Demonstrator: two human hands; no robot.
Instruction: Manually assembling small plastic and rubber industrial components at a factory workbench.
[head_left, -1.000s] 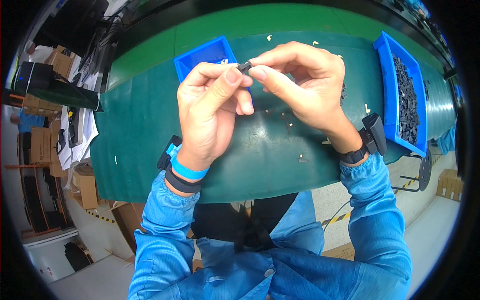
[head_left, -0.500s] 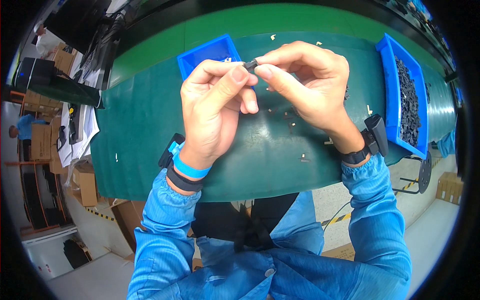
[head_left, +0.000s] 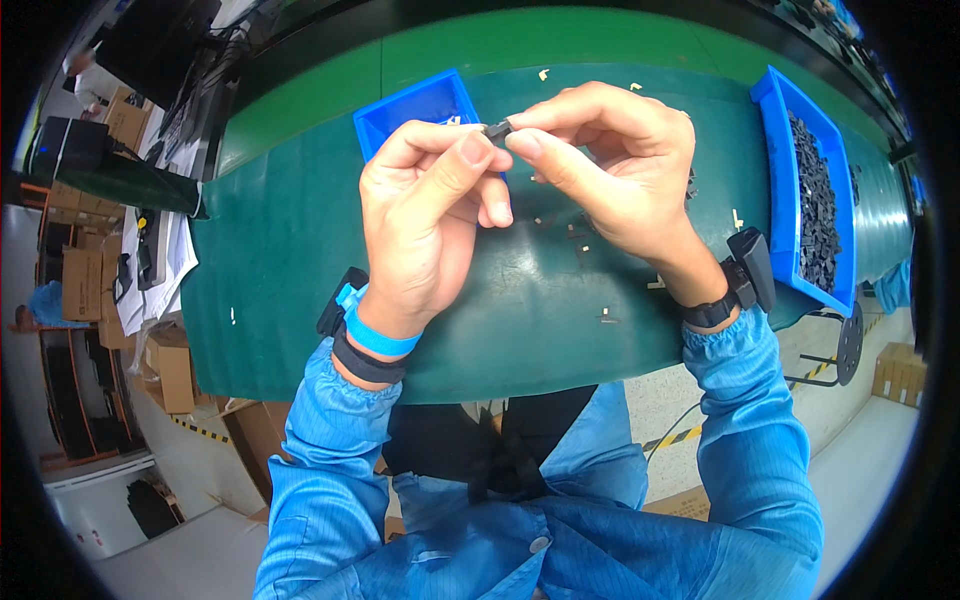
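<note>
A small black plastic part (head_left: 498, 130) is held up between my two hands above the table. My left hand (head_left: 425, 215) pinches its left end between thumb and forefinger. On its other end are the thumb and forefinger of my right hand (head_left: 625, 175). The fingertips cover much of the part, so its full shape is hidden. Beyond my left hand stands a blue bin (head_left: 370, 125) with a few pale pieces inside. Several tiny dark and cream pieces, one of them a small cream and dark piece (head_left: 607, 316), lie scattered on the green tabletop.
At the right, a long blue bin (head_left: 785, 190) holds a heap of small black parts (head_left: 817, 205). White papers (head_left: 170, 260) and a dark monitor (head_left: 155, 50) are at the left. Cardboard boxes (head_left: 170, 365) stand beside the table (head_left: 290, 330). A black stool (head_left: 850, 345) is at the right.
Both hands keep the same pinch and have shifted only very slightly left. A person in the far left background has moved.
</note>
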